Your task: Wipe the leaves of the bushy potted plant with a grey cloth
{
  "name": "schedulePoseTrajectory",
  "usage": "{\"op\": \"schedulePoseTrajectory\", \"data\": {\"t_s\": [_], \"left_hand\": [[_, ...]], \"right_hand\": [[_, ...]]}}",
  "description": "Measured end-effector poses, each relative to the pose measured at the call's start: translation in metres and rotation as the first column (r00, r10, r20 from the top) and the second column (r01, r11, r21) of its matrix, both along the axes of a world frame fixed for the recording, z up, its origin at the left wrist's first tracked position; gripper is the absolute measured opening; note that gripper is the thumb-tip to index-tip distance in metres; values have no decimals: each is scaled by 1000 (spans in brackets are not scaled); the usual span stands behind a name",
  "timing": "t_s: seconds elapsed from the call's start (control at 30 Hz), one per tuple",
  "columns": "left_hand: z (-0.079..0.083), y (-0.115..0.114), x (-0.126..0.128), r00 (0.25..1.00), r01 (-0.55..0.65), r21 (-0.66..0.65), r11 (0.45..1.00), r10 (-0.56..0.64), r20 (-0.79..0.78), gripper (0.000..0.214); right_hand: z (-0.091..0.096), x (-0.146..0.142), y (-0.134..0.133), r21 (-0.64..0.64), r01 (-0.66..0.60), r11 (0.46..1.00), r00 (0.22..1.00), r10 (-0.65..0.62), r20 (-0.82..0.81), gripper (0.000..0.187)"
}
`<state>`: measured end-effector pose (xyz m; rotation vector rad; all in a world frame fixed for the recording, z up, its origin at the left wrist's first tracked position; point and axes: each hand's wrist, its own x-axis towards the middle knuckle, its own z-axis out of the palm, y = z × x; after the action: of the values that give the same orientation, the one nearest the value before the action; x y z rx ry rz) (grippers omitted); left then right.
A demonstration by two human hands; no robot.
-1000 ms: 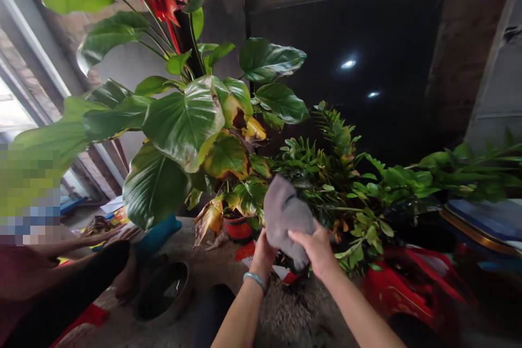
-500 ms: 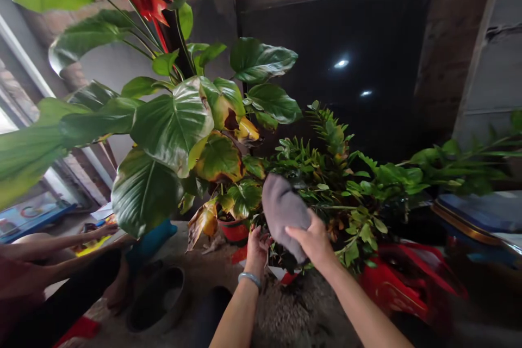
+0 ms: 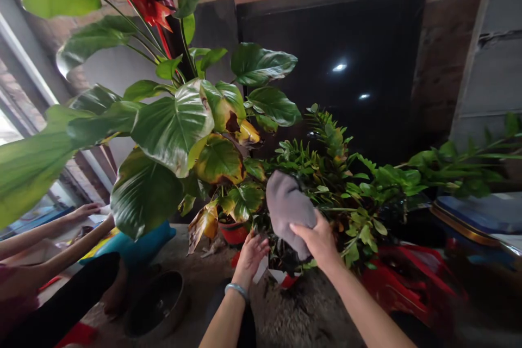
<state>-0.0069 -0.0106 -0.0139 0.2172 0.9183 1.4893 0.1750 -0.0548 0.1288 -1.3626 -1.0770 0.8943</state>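
My right hand (image 3: pixel 322 239) grips a grey cloth (image 3: pixel 287 206) and holds it against the small-leaved green plant (image 3: pixel 338 174) in front of me. My left hand (image 3: pixel 250 253), with a bracelet on the wrist, is open, palm up, fingers spread just below and left of the cloth, near the plant's lower leaves. A large broad-leaved plant (image 3: pixel 175 125) with some yellowed, browned leaves rises to the left from a red pot (image 3: pixel 232 232).
Another person's arms (image 3: pixel 61 228) reach in at the left, sitting on the floor. A dark round bowl (image 3: pixel 157 307) lies on the floor. A red object (image 3: pixel 399 288) sits at the right. Behind the plants are a black panel (image 3: pixel 346 65) and a brick wall.
My left hand has let go of the cloth, dropped lower and opened. The cloth has shifted slightly right on the plant. The other person's arms have moved left.
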Motion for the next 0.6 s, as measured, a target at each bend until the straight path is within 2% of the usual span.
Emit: {"op": "schedulePoseTrajectory", "data": {"t_s": [0.1, 0.17, 0.2, 0.27, 0.37, 0.43, 0.5, 0.6], "left_hand": [[1, -3, -11, 999, 38, 58, 998, -40, 31, 36], [0, -3, -15, 997, 77, 85, 993, -79, 24, 31], [0, -2, -15, 995, 99, 97, 990, -101, 12, 28], [-1, -1, -14, 990, 140, 120, 983, -139, -12, 22], [-3, -1, -11, 982, 191, 157, 969, -191, -16, 21], [-3, -1, -12, 974, 224, 167, 960, -224, -19, 24], [-5, -2, -14, 970, 243, 157, 957, -243, -20, 26], [-9, -1, -19, 960, 279, 152, 948, -278, -30, 29]], "right_hand": [[-38, -9, -24, -176, -183, 967, 983, 174, -66, 34], [-51, -11, -45, -200, -251, 947, 968, 240, -76, 37], [-49, -10, -51, -181, -245, 952, 969, 236, -68, 39], [-33, -6, -51, -93, -187, 978, 982, 183, -50, 41], [-1, 0, -24, 69, -48, 996, 999, 50, -23, 43], [3, 0, -5, 91, 31, 995, 999, -29, -26, 44], [-13, -3, -2, -11, 29, 1000, 997, -29, -76, 42], [-56, -10, -30, -230, -154, 961, 978, 114, -176, 40]]}}
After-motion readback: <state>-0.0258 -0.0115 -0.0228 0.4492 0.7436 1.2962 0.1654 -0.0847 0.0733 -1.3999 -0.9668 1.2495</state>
